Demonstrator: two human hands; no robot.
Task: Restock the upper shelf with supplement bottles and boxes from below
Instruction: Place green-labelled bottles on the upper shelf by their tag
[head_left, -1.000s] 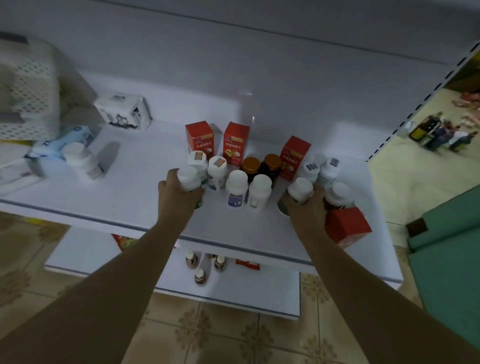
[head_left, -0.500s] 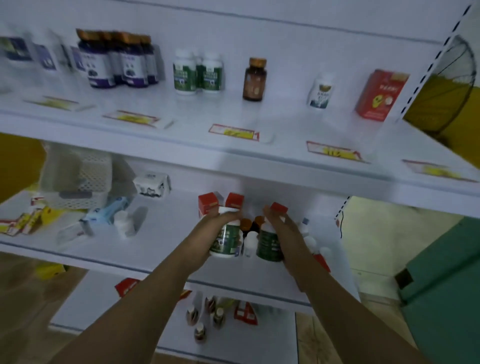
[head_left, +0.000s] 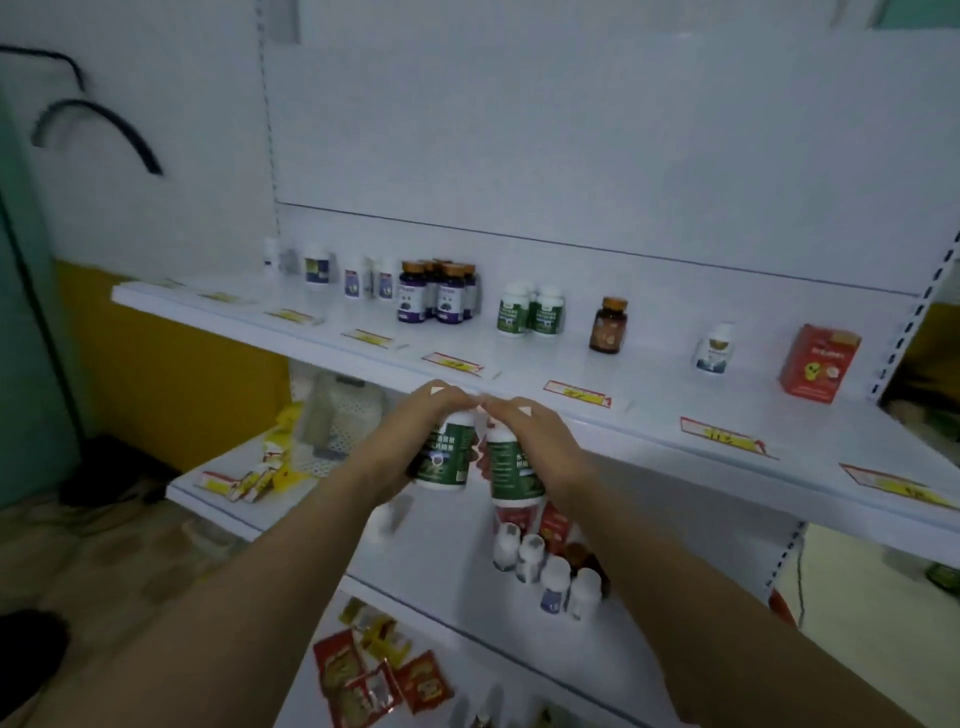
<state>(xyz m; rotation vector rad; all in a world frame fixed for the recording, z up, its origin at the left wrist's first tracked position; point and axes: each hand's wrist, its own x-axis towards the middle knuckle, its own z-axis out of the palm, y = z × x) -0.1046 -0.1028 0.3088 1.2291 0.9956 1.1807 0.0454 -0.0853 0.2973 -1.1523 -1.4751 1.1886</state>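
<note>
My left hand (head_left: 415, 431) grips a white bottle with a green label (head_left: 444, 460) from the left side. My right hand (head_left: 540, 441) holds a second green-label bottle (head_left: 511, 470) from the right. Both bottles hang side by side just below and in front of the upper shelf's front edge (head_left: 519, 400). On that shelf stand matching green-label bottles (head_left: 530, 310), dark purple-label bottles (head_left: 436, 291), an amber bottle (head_left: 608, 325), a small white bottle (head_left: 712, 347) and a red box (head_left: 820, 361).
The middle shelf (head_left: 447, 551) below carries white-capped bottles (head_left: 545, 566), red boxes (head_left: 553, 522), a white perforated basket (head_left: 343, 421) and yellow-red packs (head_left: 249, 475). Red sachets (head_left: 374, 680) lie on the lowest shelf. Price tags (head_left: 576, 393) line the upper shelf's front.
Both hands lifted the two green-label bottles from the middle shelf up to the upper shelf's front edge. My view tilted up and shifted, bringing the whole upper shelf into sight.
</note>
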